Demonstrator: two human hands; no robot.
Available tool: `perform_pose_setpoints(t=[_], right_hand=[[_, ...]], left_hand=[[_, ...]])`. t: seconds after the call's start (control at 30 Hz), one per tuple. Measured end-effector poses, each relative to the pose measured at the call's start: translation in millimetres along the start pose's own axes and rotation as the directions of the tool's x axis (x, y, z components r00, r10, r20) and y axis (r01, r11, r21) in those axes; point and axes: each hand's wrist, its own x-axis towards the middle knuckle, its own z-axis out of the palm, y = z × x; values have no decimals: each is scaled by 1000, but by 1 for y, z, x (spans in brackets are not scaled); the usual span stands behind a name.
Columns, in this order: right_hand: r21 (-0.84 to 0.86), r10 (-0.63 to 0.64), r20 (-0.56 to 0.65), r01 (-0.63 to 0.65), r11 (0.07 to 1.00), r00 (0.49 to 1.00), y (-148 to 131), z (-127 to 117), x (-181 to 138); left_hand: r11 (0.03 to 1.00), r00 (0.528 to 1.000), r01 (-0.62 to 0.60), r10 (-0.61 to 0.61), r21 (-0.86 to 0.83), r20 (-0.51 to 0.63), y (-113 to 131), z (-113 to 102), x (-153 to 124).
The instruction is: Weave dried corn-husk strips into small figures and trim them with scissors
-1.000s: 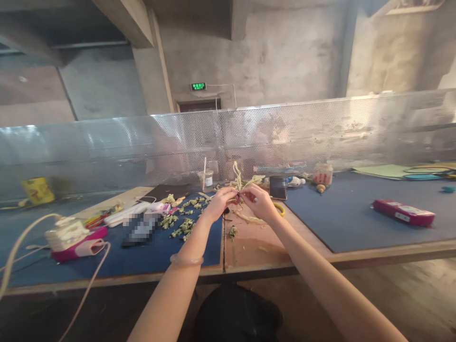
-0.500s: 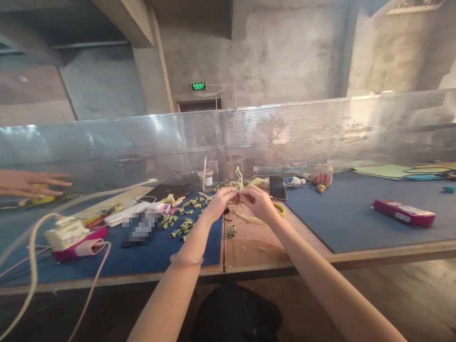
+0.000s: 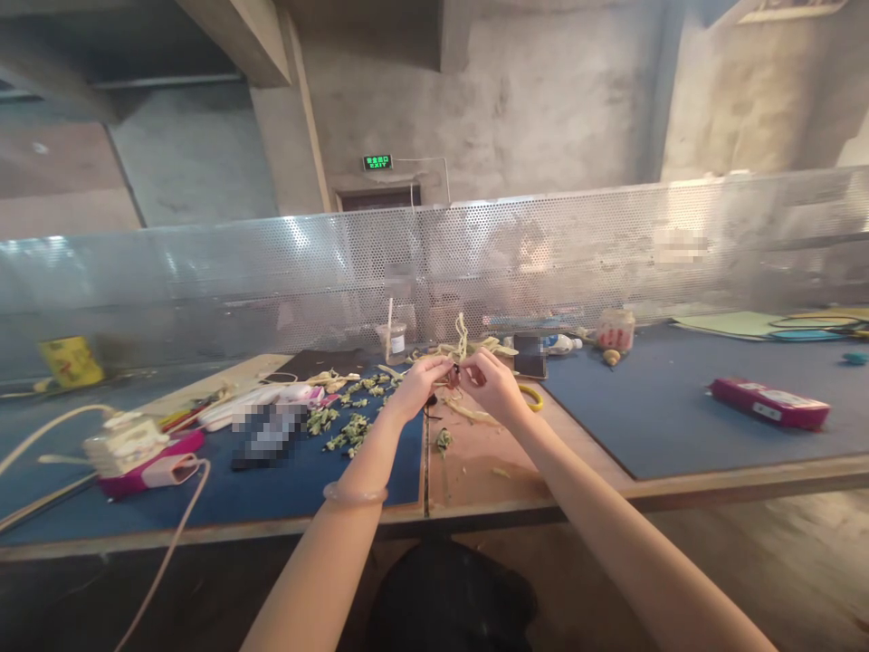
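Observation:
My left hand (image 3: pixel 421 388), with a bangle on its wrist, and my right hand (image 3: pixel 494 388) meet fingertip to fingertip over the middle of the table. Both are closed in a pinch. A pale yellowish fibre strand (image 3: pixel 463 333) rises in a loop just above the fingertips. Something small and dark shows between them; its kind is too small to make out. Under and behind the hands lie loose pale strips. Several green knotted pieces (image 3: pixel 351 433) are spread to the left, and a single one (image 3: pixel 444 440) lies below my hands.
A yellow tape roll (image 3: pixel 533 398) and a phone (image 3: pixel 530 357) are right of my hands. Leftward are a blurred dark object (image 3: pixel 268 435), a power strip with cables (image 3: pixel 136 453) and a yellow box (image 3: pixel 71 362). A drink cup (image 3: pixel 396 344) stands before the perforated metal screen (image 3: pixel 326 281). Far right lies a magenta box (image 3: pixel 769 404).
Another person's hand at the left edge has left the view, uncovering the yellow box. The pale cable there has shifted. My hands stay together, with only small finger movement.

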Motion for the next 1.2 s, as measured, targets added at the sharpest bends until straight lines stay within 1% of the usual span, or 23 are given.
perform_pose_setpoints(t=[0.13,0.33,0.53,0.63,0.77,0.87,0.93,1.03,1.1,1.2], right_hand=[[-32,20,-14,-21,999,1000,1,0,0],[-132,52,-52,-58,989,997,4,1,-2],[-159,119,9,-116,981,993,2,-2,-3],[-143,156,65,-146,979,986,-1,-3,-1],[-104,137,154,-122,987,978,0,3,-1],[-44,111,151,-106,993,982,4,6,0],[32,95,146,-101,994,985,6,6,1],[140,109,134,-128,982,985,7,1,4],[171,132,134,-154,973,982,9,-3,6],[161,146,183,-176,971,972,14,-7,6]], left_hand=[[1000,1000,-22,23,-13,22,1,1,0],[1000,1000,-20,21,-19,4,0,-1,0],[1000,999,-29,29,3,-20,-2,-3,3],[1000,999,-21,21,11,-30,-3,-2,4],[1000,999,13,-12,16,-38,-3,-2,4],[999,999,29,-29,26,-15,-1,-1,4],[999,1000,27,-28,32,3,0,-1,3],[1000,1000,-3,3,30,-14,2,-2,3],[999,999,-18,20,30,-46,2,-2,3],[999,998,-2,4,42,-61,1,-4,4]])
